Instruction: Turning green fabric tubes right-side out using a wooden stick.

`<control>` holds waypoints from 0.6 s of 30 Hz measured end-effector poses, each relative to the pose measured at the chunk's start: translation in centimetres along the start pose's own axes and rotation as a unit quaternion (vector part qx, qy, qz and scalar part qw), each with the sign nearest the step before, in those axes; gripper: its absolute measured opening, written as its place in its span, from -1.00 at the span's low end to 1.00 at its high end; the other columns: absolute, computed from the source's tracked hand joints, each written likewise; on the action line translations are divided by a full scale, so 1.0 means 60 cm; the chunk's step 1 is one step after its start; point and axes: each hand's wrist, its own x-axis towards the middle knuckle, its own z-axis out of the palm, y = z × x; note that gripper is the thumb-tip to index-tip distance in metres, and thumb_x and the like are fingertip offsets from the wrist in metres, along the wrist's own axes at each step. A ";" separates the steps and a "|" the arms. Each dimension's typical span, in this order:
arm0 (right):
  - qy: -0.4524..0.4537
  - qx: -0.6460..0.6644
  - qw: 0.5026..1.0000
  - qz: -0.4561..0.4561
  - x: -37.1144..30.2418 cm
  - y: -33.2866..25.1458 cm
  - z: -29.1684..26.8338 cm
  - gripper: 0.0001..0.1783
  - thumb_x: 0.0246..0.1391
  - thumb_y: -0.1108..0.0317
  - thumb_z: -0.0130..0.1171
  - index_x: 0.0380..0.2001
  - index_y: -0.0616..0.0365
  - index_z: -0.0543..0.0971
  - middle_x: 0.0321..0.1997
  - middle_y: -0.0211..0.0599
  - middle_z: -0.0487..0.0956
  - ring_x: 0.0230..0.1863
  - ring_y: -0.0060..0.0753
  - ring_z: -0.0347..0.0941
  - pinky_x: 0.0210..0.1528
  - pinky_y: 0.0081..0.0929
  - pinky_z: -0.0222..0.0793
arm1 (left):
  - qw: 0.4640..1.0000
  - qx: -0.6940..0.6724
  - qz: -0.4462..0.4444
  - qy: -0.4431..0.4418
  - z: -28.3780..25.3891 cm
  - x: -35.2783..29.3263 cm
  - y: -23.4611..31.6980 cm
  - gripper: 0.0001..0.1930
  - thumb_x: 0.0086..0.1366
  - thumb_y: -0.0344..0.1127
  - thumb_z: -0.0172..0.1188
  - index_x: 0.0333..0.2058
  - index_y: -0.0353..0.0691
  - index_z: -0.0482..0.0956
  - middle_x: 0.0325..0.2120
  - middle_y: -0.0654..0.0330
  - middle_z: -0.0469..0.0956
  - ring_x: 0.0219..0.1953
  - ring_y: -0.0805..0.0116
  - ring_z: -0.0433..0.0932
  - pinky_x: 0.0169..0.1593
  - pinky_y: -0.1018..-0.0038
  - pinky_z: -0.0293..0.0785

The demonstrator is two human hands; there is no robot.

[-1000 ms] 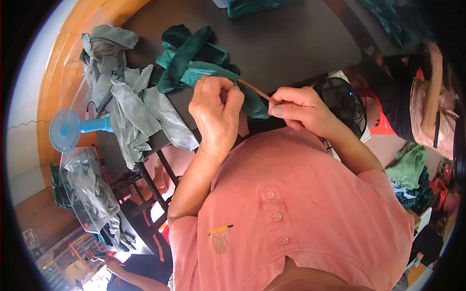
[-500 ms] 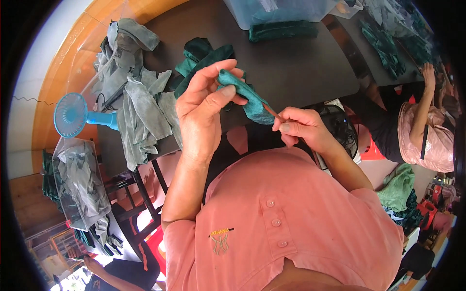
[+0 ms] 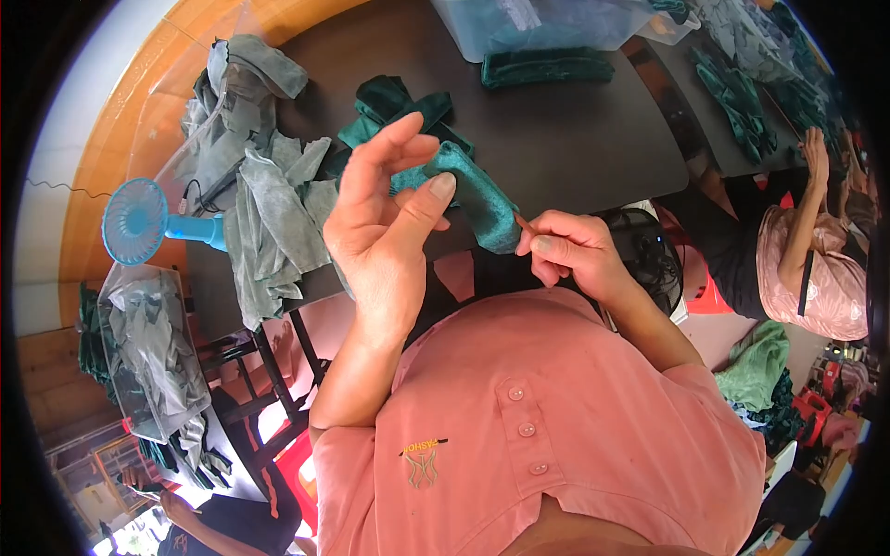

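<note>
My left hand [image 3: 378, 236] pinches a teal-green velvet strip [image 3: 487, 206] between thumb and forefinger, its other fingers raised. The strip slants down to the right above the table's near edge. In my right hand [image 3: 579, 252], thumb and forefinger are closed on a thin brown stick [image 3: 526, 225]. The stick's tip meets the lower end of the strip; whether it goes inside the cloth is hidden. Behind my left hand, dark green velvet pieces [image 3: 385, 100] lie crossed on the table. Grey-green velvet pieces [image 3: 278, 218] are heaped to its left.
A blue handheld fan [image 3: 137, 222] lies at the left beside the heap. At the dark table's [image 3: 575, 139] far side are a folded green velvet roll [image 3: 547, 68] and a clear plastic bin [image 3: 547, 23]. A black fan [image 3: 644, 250] sits right of my right hand. Another person [image 3: 807, 264] works at right.
The velvet strip now hangs more upright, with its lower end slightly lower. My left hand has tilted and its fingers have spread; my right hand has stayed nearly in place with the stick.
</note>
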 end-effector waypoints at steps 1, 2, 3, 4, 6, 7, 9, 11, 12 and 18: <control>0.000 -0.005 1.000 -0.004 0.000 0.001 -0.002 -0.77 0.23 0.31 0.06 -0.36 0.29 0.55 -0.71 -0.42 0.40 -0.69 -0.66 0.24 -0.60 -0.65 0.04 | 1.000 -0.023 0.014 -0.005 0.001 0.000 0.003 -0.67 0.18 -0.64 0.17 -0.05 -0.32 0.54 -0.15 0.20 0.51 -0.21 0.52 0.50 -0.35 0.59 0.52; 0.000 -0.009 1.000 -0.008 -0.001 0.002 -0.003 -0.76 0.23 0.31 0.07 -0.36 0.29 0.55 -0.71 -0.42 0.40 -0.70 -0.65 0.23 -0.61 -0.65 0.03 | 0.997 -0.068 0.021 -0.012 0.004 0.003 -0.001 -0.66 0.15 -0.68 0.18 -0.08 -0.32 0.56 -0.21 0.22 0.50 -0.17 0.52 0.49 -0.31 0.59 0.54; -0.001 -0.010 1.000 -0.007 0.000 0.003 -0.002 -0.76 0.23 0.31 0.07 -0.36 0.29 0.55 -0.71 -0.42 0.40 -0.70 -0.65 0.23 -0.61 -0.65 0.03 | 0.997 -0.068 0.020 -0.010 0.004 0.006 -0.007 -0.66 0.15 -0.68 0.18 -0.08 -0.32 0.56 -0.21 0.22 0.50 -0.17 0.52 0.49 -0.31 0.59 0.54; -0.002 -0.008 1.000 -0.014 0.001 0.004 -0.001 -0.76 0.23 0.31 0.07 -0.36 0.29 0.55 -0.71 -0.41 0.39 -0.70 -0.65 0.23 -0.61 -0.64 0.03 | 0.997 -0.067 0.040 -0.029 0.002 0.008 -0.015 -0.69 0.15 -0.66 0.18 -0.10 -0.35 0.56 -0.22 0.19 0.50 -0.18 0.45 0.52 -0.31 0.56 0.55; -0.001 -0.006 1.000 -0.020 0.001 0.006 0.001 -0.76 0.23 0.30 0.07 -0.36 0.30 0.55 -0.71 -0.41 0.39 -0.70 -0.64 0.23 -0.62 -0.64 0.04 | 0.995 -0.066 0.059 -0.048 -0.002 0.006 -0.026 -0.71 0.16 -0.64 0.18 -0.11 -0.37 0.57 -0.23 0.16 0.50 -0.19 0.38 0.54 -0.32 0.52 0.55; 0.002 -0.006 0.999 -0.032 0.002 0.008 0.002 -0.75 0.23 0.31 0.08 -0.37 0.31 0.56 -0.71 -0.40 0.39 -0.71 -0.64 0.22 -0.62 -0.63 0.05 | 0.994 -0.079 0.050 -0.054 -0.004 0.006 -0.030 -0.73 0.16 -0.66 0.18 -0.13 -0.36 0.58 -0.25 0.20 0.49 -0.23 0.46 0.50 -0.28 0.54 0.57; 0.006 -0.005 0.999 -0.042 0.002 0.011 0.003 -0.75 0.23 0.31 0.08 -0.37 0.32 0.56 -0.72 -0.39 0.39 -0.71 -0.63 0.22 -0.62 -0.63 0.05 | 0.993 -0.093 0.040 -0.059 -0.005 0.005 -0.033 -0.74 0.17 -0.67 0.19 -0.15 -0.34 0.60 -0.28 0.24 0.48 -0.26 0.54 0.46 -0.24 0.56 0.58; 0.001 0.005 0.998 -0.056 0.003 0.014 0.002 -0.75 0.21 0.32 0.09 -0.37 0.35 0.57 -0.72 -0.38 0.39 -0.71 -0.62 0.22 -0.62 -0.60 0.08 | 0.993 -0.100 0.034 -0.057 -0.007 0.002 -0.034 -0.77 0.17 -0.66 0.20 -0.17 -0.35 0.60 -0.28 0.24 0.48 -0.30 0.54 0.45 -0.26 0.56 0.58; 0.001 0.005 0.998 -0.055 0.003 0.015 0.001 -0.75 0.21 0.32 0.09 -0.37 0.35 0.57 -0.72 -0.38 0.39 -0.71 -0.62 0.22 -0.62 -0.60 0.08 | 0.993 -0.100 0.033 -0.057 -0.005 0.001 -0.032 -0.77 0.17 -0.66 0.20 -0.17 -0.35 0.60 -0.28 0.24 0.48 -0.30 0.54 0.45 -0.26 0.56 0.58; -0.015 -0.002 0.997 -0.072 0.009 0.026 -0.005 -0.75 0.20 0.34 0.09 -0.37 0.37 0.57 -0.73 -0.37 0.39 -0.72 -0.61 0.23 -0.61 -0.58 0.14 | 0.988 -0.150 0.029 -0.033 -0.007 -0.002 -0.040 -0.80 0.19 -0.65 0.18 -0.20 -0.37 0.60 -0.31 0.21 0.48 -0.35 0.54 0.46 -0.31 0.54 0.60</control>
